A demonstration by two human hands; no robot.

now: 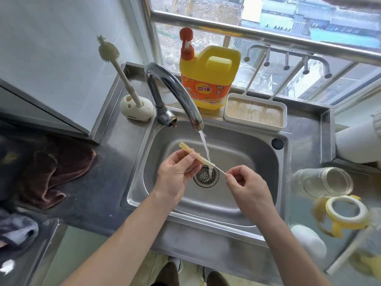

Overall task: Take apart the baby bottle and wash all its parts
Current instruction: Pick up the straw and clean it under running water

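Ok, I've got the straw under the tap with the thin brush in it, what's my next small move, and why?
Probably push the thin brush deeper into the straw with your right hand, while the left hand holds the straw steady. The stem enters the straw's lower end right where the water stream lands, so a stroke now should flush the inside.

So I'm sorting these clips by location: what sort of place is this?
Probably a home kitchen's washing-up corner beside a window: a stainless steel sink with a running tap, and a yellow dish soap jug on the ledge behind it.
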